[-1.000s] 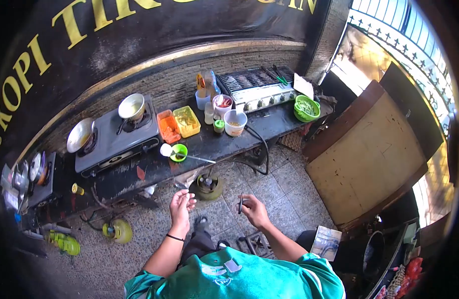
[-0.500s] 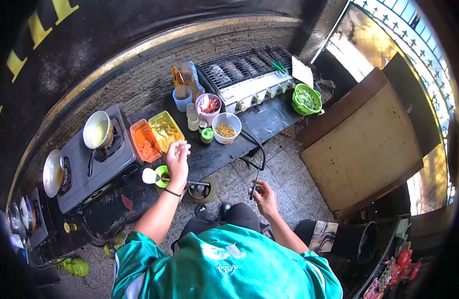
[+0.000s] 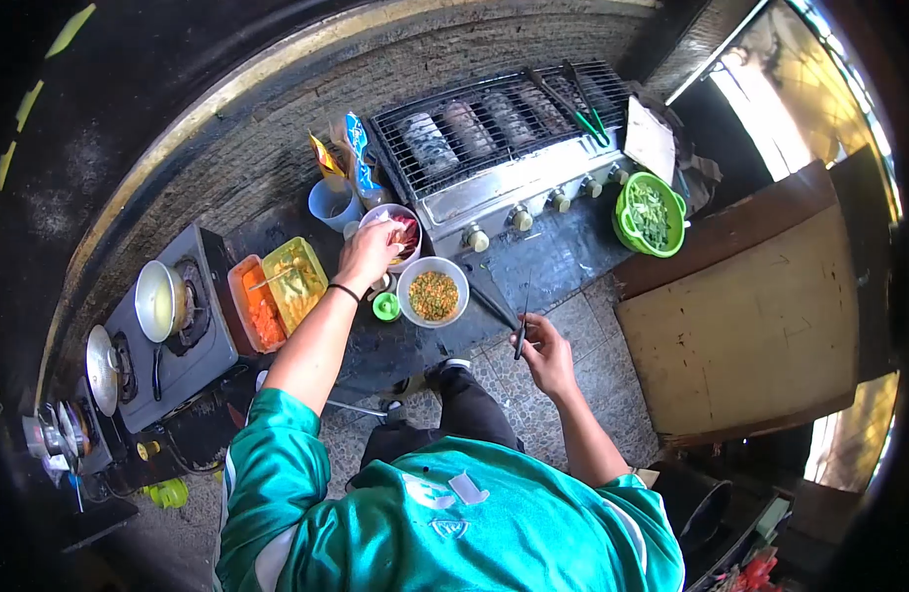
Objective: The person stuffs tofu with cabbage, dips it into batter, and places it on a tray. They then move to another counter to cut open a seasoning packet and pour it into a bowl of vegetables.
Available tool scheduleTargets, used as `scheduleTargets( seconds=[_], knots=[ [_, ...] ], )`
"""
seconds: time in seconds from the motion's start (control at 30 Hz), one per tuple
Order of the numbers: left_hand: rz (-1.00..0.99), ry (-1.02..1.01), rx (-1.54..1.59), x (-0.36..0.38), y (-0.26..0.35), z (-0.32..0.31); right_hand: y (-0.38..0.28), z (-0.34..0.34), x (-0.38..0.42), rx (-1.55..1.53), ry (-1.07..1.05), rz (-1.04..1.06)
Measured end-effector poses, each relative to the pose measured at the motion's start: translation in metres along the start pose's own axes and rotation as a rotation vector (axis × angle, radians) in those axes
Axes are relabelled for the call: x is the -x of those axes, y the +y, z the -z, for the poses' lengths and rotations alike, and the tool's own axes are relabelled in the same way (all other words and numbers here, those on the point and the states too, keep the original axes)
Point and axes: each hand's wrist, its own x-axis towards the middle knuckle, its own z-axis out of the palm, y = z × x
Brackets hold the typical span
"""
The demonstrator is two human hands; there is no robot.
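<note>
White tub of red pieces [image 3: 407, 229], centre of frame on the dark tabletop [image 3: 553, 259]: the left hand [image 3: 370, 254] reached into it, fingers curled over the contents; whether they gripped anything could not be told. Just below stood a white bowl of yellow-orange mix [image 3: 434, 294]. Lower, off the tabletop edge, the right hand [image 3: 545, 350] pinched a thin dark stick [image 3: 521, 335], nothing visibly threaded yet. Food lay on the grill [image 3: 494, 128], upper centre; its kind was hard to make out

No text can be read; only cut yellow letter parts on the dark sign [image 3: 40, 89], far left of the left hand [image 3: 368, 255].
</note>
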Motion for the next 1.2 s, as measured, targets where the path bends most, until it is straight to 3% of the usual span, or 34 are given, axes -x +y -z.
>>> scheduleTargets(
  seconds=[0.17,0.53,0.57,0.67,0.77,0.9,1.2],
  knots=[
    [-0.103,-0.015,-0.359,-0.034,-0.007,-0.031,0.002,0.013,-0.043,0.053,-0.068,-0.029],
    [0.107,-0.043,-0.600,-0.055,-0.017,-0.053,-0.002,0.003,-0.087,0.057,-0.306,-0.037],
    [0.059,-0.022,-0.611,-0.053,-0.017,-0.053,0.000,0.000,-0.090,0.050,-0.315,-0.023],
    [-0.121,0.100,-0.611,-0.044,-0.028,-0.058,-0.001,-0.006,-0.100,0.034,-0.322,0.031],
    [-0.185,0.094,-0.484,-0.033,-0.030,-0.046,-0.004,-0.010,-0.109,0.021,-0.319,0.045],
    [-0.249,0.248,-0.279,-0.019,-0.033,-0.026,-0.001,-0.018,-0.115,0.035,-0.314,0.013],
    [-0.280,0.249,-0.059,0.013,-0.043,-0.015,-0.010,-0.031,-0.119,-0.004,-0.386,0.048]
  ],
)
